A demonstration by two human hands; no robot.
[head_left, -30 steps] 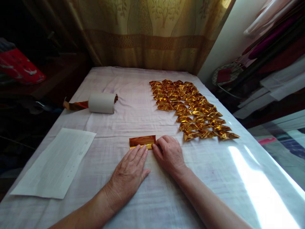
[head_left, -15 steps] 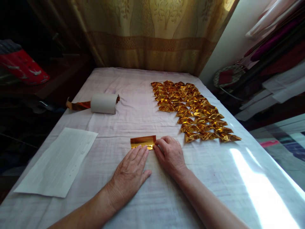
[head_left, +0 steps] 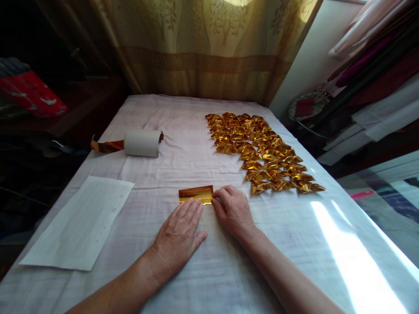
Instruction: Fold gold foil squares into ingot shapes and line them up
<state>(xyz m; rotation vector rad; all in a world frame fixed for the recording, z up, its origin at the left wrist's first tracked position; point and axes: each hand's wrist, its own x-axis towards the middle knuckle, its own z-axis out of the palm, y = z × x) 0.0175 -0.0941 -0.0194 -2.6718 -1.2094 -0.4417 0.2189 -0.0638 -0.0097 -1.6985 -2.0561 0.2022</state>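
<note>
Over on the far left, a red holder with white bird shapes [head_left: 34, 96] sits beside the bed-like flat top, which is spread with a pale, wrinkly cloth [head_left: 183, 161]. On the cloth's left side lies a flat white sheet of paper [head_left: 80, 224]. Up behind it is a fat, pale grey roll [head_left: 141, 144], with a shiny orange-gold strip [head_left: 109, 147] on its left.

Next, the left arm slants up from the bottom. The left hand [head_left: 180, 224] is flat, palm down, fingers straight and close together, thumb poking out to the right. Its fingertips press the near edge of a small, shiny gold foil rectangle [head_left: 196, 193], which lies on the cloth in front of both hands.

The right hand [head_left: 234, 207] has bent fingers, with thumb and pointer close together, touching the foil's right end. I can't tell if they pinch it.

Farther right, folded, pointy gold foil shapes [head_left: 275, 153] sit in rows.
</note>
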